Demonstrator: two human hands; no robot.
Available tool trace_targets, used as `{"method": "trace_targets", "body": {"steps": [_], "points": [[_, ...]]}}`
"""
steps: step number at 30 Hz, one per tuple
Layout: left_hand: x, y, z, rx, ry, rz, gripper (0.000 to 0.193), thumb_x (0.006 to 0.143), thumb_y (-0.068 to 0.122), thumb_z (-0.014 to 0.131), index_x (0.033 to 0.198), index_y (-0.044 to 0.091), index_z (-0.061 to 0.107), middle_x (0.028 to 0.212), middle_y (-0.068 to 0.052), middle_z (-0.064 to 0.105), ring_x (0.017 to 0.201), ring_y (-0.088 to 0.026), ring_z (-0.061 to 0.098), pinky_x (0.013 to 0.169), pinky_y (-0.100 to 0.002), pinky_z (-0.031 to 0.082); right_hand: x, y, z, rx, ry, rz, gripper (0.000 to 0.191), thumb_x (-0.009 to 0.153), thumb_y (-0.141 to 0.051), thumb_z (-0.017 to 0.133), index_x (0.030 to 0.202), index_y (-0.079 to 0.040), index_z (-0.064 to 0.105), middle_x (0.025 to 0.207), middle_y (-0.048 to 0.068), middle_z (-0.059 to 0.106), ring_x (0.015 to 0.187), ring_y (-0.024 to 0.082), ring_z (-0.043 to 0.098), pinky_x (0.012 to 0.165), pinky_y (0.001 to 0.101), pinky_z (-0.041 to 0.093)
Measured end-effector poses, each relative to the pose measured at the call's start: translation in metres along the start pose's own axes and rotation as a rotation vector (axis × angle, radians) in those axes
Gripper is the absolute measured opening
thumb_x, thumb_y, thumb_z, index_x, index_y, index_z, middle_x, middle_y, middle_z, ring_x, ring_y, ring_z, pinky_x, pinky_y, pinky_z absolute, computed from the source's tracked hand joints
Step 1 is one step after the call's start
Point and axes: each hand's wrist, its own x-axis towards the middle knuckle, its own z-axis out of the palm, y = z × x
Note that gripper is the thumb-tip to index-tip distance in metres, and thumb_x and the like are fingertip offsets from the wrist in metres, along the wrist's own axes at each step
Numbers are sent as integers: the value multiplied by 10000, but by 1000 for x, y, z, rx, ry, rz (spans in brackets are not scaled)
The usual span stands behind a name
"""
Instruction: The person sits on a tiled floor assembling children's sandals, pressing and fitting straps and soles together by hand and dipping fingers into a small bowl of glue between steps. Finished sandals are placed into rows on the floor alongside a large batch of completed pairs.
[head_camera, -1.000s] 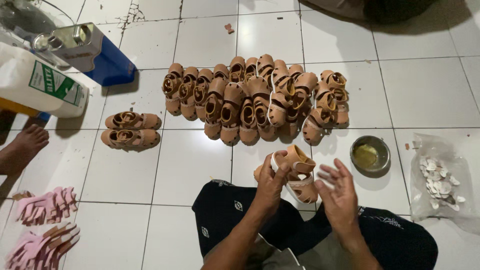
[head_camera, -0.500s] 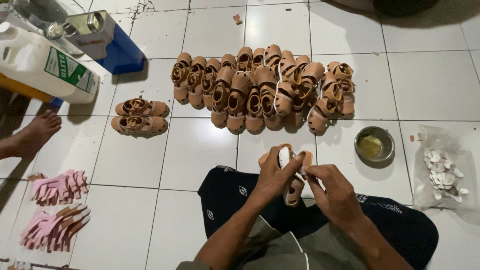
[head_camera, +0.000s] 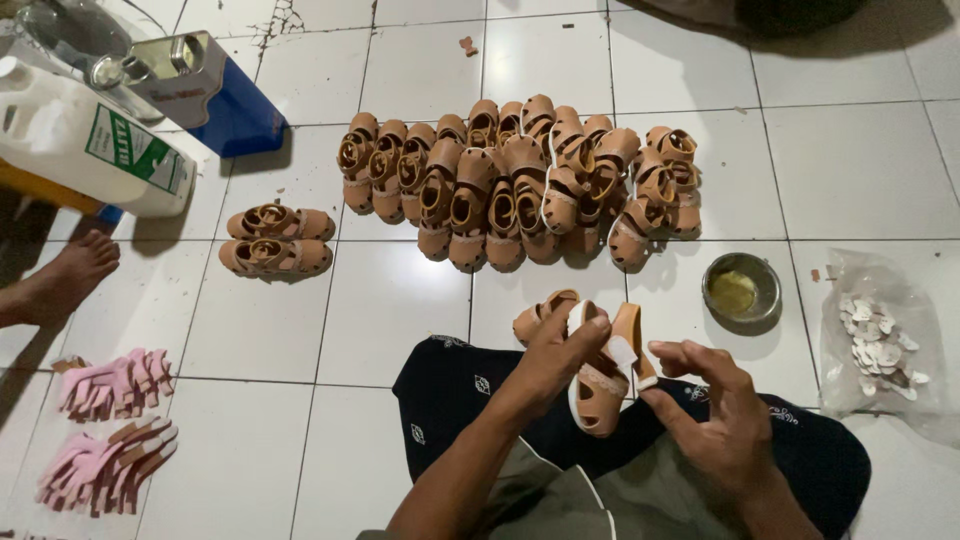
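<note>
Left hand: our left hand (head_camera: 555, 352) curls round the small tan child's sandal with white sole edge (head_camera: 598, 385), steadying it over our lap.
Right hand: our right hand (head_camera: 712, 405) pinches a white tag at its strap (fingers pressed together).
Axis: toe toward us, heel toward the row of finished tan sandals (head_camera: 520, 180).

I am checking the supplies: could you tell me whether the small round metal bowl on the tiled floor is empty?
No, the small round metal bowl holds a yellowish substance at its bottom.
</note>
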Motion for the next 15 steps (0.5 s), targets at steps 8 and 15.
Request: {"method": "trace_targets", "body": {"steps": [8, 15], "points": [[-9, 16, 10, 36, 4, -7, 384, 1032, 346, 574, 1249, 30, 565, 1101, -59, 618, 1020, -128, 604, 894, -308, 527, 5, 12, -8, 210, -44, 140, 658, 861, 27, 731, 1448, 21, 434, 1035, 143, 752, 1036, 193, 744, 956, 360, 623], [-14, 17, 10, 209, 45, 121, 470, 976, 367, 619, 1266, 18, 497, 1115, -93, 587, 977, -160, 671, 831, -331, 586, 11, 10, -5, 380, -1, 404, 609, 862, 51, 719, 1414, 30, 462, 967, 155, 757, 943, 160, 732, 818, 278, 603]]}}
